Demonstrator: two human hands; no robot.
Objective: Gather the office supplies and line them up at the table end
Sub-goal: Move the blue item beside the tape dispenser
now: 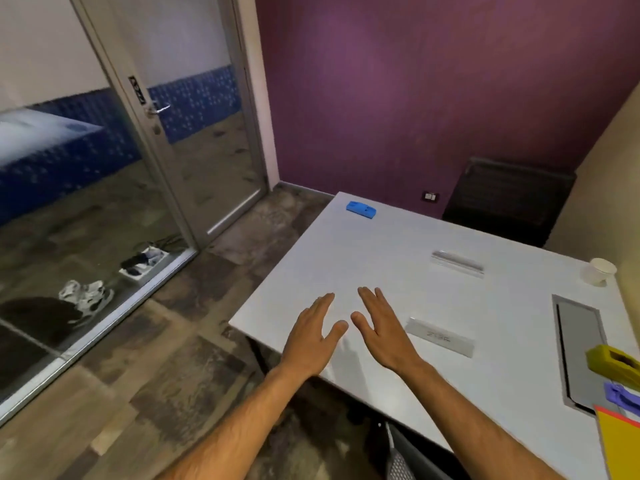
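On the white table (381, 258) a blue stapler (361, 209) lies at the far left corner. A clear plastic ruler case (457, 263) rests mid-table, and a second clear flat case (440, 337) lies nearer me. At the right edge sit a yellow block-like item (614, 365), a purple item (621, 396) and yellow-orange sheets (620, 441). My left hand (311, 336) and my right hand (382, 329) hover flat, palms down, side by side over the table's near left edge. Both hold nothing, fingers spread.
A white paper cup (601, 271) stands at the far right. A grey cable hatch (578, 348) is set into the tabletop on the right. A dark chair (509, 199) stands behind the table; a glass door (194, 133) and shoes (86, 294) are at left.
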